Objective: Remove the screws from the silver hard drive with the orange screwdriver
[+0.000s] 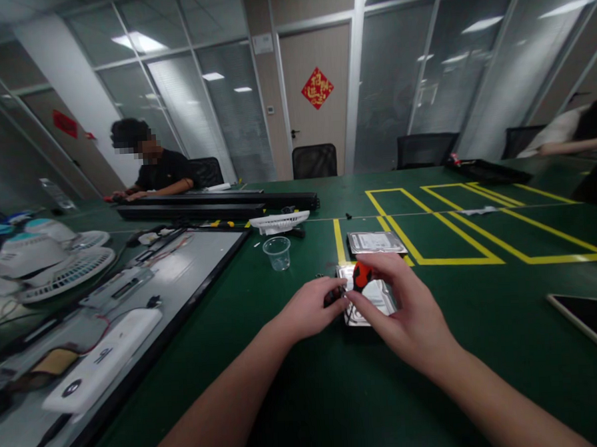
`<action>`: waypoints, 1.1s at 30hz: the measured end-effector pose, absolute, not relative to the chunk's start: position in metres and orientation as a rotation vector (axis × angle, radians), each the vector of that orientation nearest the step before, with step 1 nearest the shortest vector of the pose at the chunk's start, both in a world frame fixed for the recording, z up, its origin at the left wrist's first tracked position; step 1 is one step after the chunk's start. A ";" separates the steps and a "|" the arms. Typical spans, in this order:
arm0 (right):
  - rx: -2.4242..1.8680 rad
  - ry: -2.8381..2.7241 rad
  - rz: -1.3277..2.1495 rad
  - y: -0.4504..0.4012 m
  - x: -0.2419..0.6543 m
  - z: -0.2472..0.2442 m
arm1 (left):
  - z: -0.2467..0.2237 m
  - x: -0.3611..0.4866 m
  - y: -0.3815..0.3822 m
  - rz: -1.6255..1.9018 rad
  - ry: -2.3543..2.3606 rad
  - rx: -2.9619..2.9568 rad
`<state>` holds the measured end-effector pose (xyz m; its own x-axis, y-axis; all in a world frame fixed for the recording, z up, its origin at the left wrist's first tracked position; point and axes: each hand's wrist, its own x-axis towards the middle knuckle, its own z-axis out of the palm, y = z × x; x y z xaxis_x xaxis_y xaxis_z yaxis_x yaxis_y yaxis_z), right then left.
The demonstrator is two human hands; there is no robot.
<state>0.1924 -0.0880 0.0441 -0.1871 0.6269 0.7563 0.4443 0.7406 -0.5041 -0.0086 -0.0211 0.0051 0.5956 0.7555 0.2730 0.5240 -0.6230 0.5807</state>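
A silver hard drive (384,298) lies on the green table right under my two hands. My right hand (407,301) comes in from the right, its fingers closed around the red-and-black handle of a screwdriver (362,275) held above the drive. From the left, my left hand (313,308) reaches the drive's left edge with thumb and fingers pinched together. Something dark shows at those fingertips, too small to name. Just beyond my hands lies a second hard drive (375,242), label side up.
A clear plastic cup (279,256) and a white fan part (281,222) stand ahead left. A large panel (181,276) carrying a white power strip (103,360) fills the left. At right lies a phone (591,318). Yellow tape (480,257) marks the table; two people sit across it.
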 end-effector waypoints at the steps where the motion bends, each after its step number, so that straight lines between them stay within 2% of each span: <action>1: -0.839 -1.828 0.183 -0.088 0.193 0.045 | 0.005 -0.009 -0.021 0.700 1.021 2.383; 33: -0.779 -1.883 0.293 -0.091 0.192 0.039 | 0.005 -0.008 -0.022 0.736 0.999 2.323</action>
<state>0.1922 -0.0906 0.0389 -0.2587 0.6342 0.7286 0.3829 0.7598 -0.5254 -0.0076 -0.0224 0.0049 0.5843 0.7628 0.2772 0.4908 -0.6041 0.6278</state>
